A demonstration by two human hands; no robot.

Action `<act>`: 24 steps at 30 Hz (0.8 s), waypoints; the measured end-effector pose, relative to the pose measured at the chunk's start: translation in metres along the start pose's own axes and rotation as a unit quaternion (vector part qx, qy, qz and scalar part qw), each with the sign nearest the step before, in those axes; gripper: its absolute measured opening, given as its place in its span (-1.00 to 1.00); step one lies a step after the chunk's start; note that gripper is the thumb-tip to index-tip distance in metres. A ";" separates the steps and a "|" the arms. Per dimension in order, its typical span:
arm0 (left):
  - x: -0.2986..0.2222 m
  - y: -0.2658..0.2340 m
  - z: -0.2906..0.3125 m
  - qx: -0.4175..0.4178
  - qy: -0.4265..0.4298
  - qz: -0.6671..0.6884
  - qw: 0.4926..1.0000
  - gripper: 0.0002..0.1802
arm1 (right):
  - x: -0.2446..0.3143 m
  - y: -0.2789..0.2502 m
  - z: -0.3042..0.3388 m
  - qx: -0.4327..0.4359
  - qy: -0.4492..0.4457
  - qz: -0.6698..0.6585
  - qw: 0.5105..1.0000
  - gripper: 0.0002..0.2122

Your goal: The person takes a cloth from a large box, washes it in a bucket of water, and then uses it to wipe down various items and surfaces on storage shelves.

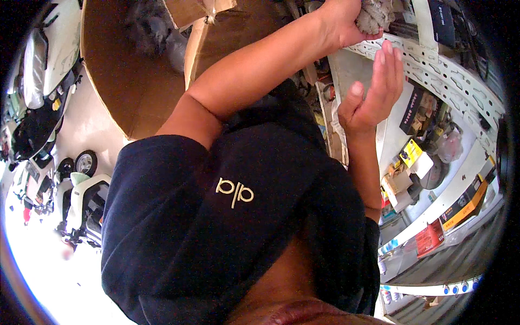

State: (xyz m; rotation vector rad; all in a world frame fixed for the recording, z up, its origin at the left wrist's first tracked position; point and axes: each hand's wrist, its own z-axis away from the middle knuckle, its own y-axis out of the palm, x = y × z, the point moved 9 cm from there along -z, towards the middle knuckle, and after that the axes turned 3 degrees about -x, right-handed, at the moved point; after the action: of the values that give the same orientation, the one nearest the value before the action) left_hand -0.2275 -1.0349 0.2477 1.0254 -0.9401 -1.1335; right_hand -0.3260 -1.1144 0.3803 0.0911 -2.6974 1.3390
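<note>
Rag, grey and crumpled, gripped in left hand at top of white perforated shelf rail; right hand open, palm up, just below rail, holding nothing; cardboard box well apart at left.

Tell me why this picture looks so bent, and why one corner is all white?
Head view: the fisheye lens bows straight edges, so the white perforated metal shelf rail curves; the floor beside the white scooter at lower left is blown out by glare; the grey rag in the left hand looks soft; the right hand is evenly lit.
</note>
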 end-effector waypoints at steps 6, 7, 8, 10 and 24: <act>-0.025 0.026 -0.003 0.087 0.029 0.115 0.989 -0.70 | 0.010 0.011 0.008 -0.002 -0.009 -0.014 1.000 -0.62; -0.025 0.028 -0.004 0.088 0.024 0.117 0.989 -0.70 | 0.011 0.012 0.008 -0.003 -0.008 -0.014 1.000 -0.62; -0.026 0.029 -0.003 0.089 0.022 0.119 0.989 -0.70 | 0.013 0.013 0.008 -0.004 -0.008 -0.016 1.000 -0.62; -0.028 0.020 -0.003 0.087 0.027 0.085 0.992 -0.70 | 0.017 0.015 0.009 -0.003 -0.012 -0.023 1.000 -0.63; -0.037 0.018 0.012 -0.076 0.027 0.081 0.993 -0.64 | 0.053 0.033 0.027 0.097 -0.055 -0.066 0.992 -0.64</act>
State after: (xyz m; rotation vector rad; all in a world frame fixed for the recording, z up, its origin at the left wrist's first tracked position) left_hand -0.2413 -0.9988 0.2654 0.8362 -0.8644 -1.0212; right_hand -0.3847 -1.1161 0.3455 0.3669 -2.5857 1.5948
